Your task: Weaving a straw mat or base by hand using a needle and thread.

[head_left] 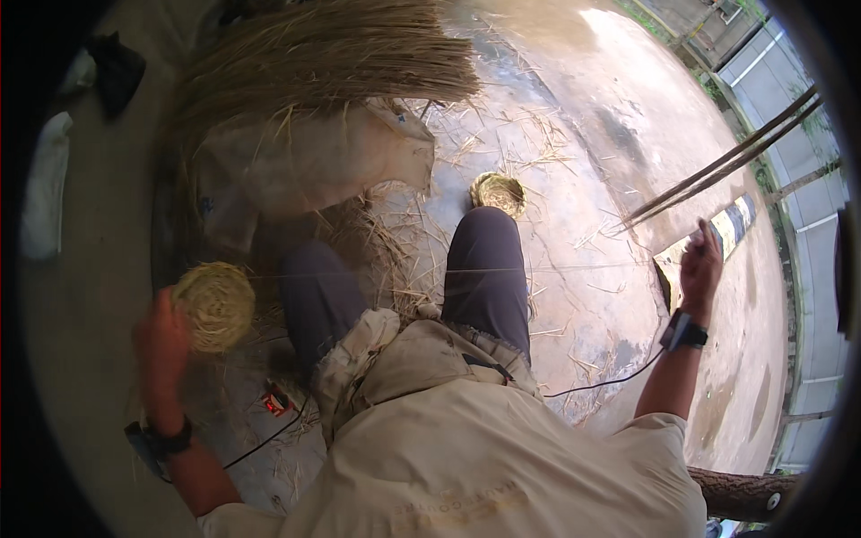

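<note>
Out to the left, my left hand (163, 336) is closed on the edge of a round woven straw piece (215, 307), pale green-yellow with a coiled face. My arm is slightly blurred there. A thin strand (484, 270) stretches nearly straight from the straw piece across my knees toward the right. At its far end my right hand (701, 269) is raised with arm extended, fingers pinched together on the strand. Anything else between those fingers is too small to make out. Just beyond my right knee, a small straw basket (499, 194) sits on the floor.
A large bundle of dry straw (332, 58) lies at the back left over a pale plastic sack (314, 166). Loose straw litters the concrete floor (574, 332). Two thin poles (726, 161) slant at the right. Black cables (610, 383) run from both wrists.
</note>
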